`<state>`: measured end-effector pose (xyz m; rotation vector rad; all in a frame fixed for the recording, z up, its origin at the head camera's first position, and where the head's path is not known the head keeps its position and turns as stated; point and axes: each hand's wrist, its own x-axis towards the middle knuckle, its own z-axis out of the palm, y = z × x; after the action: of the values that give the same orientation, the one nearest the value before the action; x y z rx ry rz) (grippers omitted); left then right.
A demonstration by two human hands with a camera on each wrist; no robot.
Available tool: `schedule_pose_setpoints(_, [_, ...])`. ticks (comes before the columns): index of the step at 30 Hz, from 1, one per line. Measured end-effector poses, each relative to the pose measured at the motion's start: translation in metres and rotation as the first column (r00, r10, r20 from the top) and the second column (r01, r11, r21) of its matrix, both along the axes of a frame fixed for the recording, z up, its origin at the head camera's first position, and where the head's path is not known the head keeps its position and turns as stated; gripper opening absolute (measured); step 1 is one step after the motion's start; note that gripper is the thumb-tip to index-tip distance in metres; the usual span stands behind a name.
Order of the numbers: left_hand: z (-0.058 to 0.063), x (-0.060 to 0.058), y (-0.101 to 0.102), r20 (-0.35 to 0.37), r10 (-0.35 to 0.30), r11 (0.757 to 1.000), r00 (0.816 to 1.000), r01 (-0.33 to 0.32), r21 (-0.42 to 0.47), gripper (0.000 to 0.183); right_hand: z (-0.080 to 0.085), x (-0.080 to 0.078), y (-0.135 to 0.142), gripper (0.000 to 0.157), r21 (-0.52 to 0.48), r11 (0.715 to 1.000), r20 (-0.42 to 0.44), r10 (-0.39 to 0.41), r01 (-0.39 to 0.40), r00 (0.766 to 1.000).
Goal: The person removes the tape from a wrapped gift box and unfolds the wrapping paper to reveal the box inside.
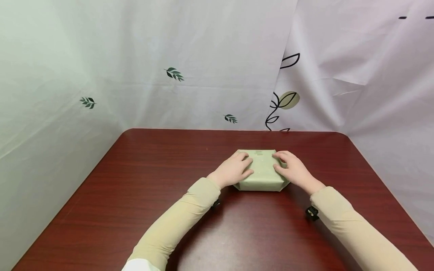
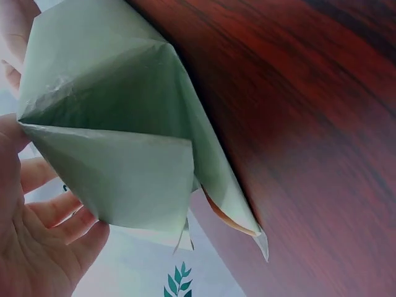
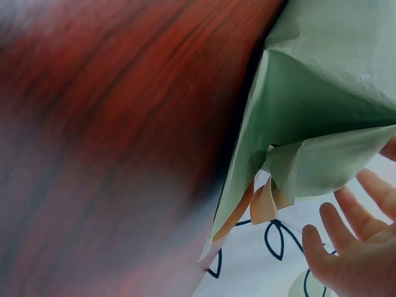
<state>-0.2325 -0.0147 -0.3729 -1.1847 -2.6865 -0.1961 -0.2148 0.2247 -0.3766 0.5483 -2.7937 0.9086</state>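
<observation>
A box-shaped parcel wrapped in pale green paper (image 1: pixel 262 169) sits toward the back of the table, a small piece of tape on its top. My left hand (image 1: pixel 234 169) rests on its left end, fingers spread over the top. In the left wrist view, the fingertips touch the edge of a folded paper flap (image 2: pixel 124 173), and the paper below it stands loose. My right hand (image 1: pixel 292 167) lies at the right end with relaxed fingers. The right wrist view shows its fingers beside another flap (image 3: pixel 334 161), where the brown inner side of the paper (image 3: pixel 264 203) shows.
The dark red wood-grain table (image 1: pixel 135 188) has rounded far corners. White cloth (image 1: pixel 203 45) with leaf prints hangs behind and at both sides. Black wrist devices, such as the right one (image 1: pixel 312 213), sit under the cream sleeves (image 1: pixel 183 216).
</observation>
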Motion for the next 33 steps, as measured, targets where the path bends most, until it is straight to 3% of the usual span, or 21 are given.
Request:
schedule_pose_setpoints(9, [-0.001,0.0005,0.0011,0.011,0.028,0.994,1.0,-0.027,-0.104,0.045,-0.0006,-0.0026,0.0013,0.049,0.063,0.997,0.011,0.044,-0.044,0.999])
schedule_pose_setpoints(21, [-0.002,-0.0012,-0.0014,0.037,0.015,0.997,0.999,-0.012,-0.081,0.043,0.0019,-0.0014,0.0018,0.052,0.075,0.995,0.025,0.061,-0.062,0.998])
schedule_pose_setpoints(33, [-0.0023,0.0008,-0.0028,0.127,0.013,0.997,0.992,-0.003,-0.075,0.054,0.0027,0.0064,0.0052,0.054,0.092,0.992,0.059,0.084,-0.089,0.995])
